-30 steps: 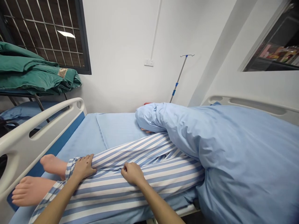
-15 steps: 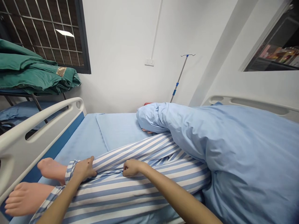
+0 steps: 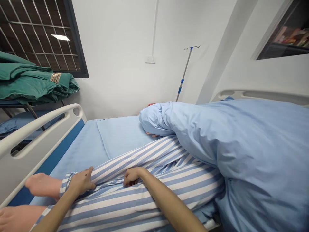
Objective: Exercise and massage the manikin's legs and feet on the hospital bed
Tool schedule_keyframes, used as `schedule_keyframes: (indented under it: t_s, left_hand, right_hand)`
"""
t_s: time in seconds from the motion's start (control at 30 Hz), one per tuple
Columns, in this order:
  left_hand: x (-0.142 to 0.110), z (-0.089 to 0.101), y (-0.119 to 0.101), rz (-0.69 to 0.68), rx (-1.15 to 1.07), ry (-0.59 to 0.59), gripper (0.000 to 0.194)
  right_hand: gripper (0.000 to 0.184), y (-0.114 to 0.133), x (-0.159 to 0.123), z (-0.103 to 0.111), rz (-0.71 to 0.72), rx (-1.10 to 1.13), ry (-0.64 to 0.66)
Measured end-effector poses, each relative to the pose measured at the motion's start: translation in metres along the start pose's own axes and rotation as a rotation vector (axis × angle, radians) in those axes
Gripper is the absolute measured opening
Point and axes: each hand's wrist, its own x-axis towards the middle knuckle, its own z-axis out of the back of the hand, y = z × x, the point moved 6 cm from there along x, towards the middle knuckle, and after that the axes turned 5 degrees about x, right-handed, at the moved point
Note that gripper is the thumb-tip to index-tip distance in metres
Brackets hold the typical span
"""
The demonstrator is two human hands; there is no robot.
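Grip pressed shut on cloth in both hands: the left hand (image 3: pixel 80 182) and the right hand (image 3: pixel 132 177) each pinch a fold of blue-and-white striped cotton trousers (image 3: pixel 145 199). A white-railed hospital bed (image 3: pixel 43 141) carries the lying figure, a bulky pale-blue quilt (image 3: pixel 251 145) covers its upper part, and two bare feet (image 3: pixel 43 186) stick out below the trousers.

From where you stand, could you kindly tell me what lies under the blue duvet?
Striped trousers run in under the blue duvet, and fingers show at its far edge; the body there is covered and cannot be seen.
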Motion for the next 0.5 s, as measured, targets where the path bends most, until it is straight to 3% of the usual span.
schedule_keyframes:
  t_s: [0.13,0.3,0.4,0.5]
  left_hand:
    - [0.005,0.016,0.001,0.015,0.037,0.013,0.057]
    - [0.011,0.071,0.002,-0.01,0.113,-0.012,0.055]
    - [0.014,0.108,0.0,-0.053,0.185,-0.046,0.049]
    - [0.015,0.131,-0.003,-0.07,0.224,-0.068,0.046]
  right_hand:
    - [0.016,0.001,0.0,0.0,0.0,0.022,-0.016]
    - [0.016,0.003,-0.002,0.002,-0.017,0.106,-0.039]
    - [0.02,0.002,-0.001,0.017,-0.021,0.143,-0.17]
    - [0.025,-0.002,-0.003,0.035,-0.016,0.128,-0.39]
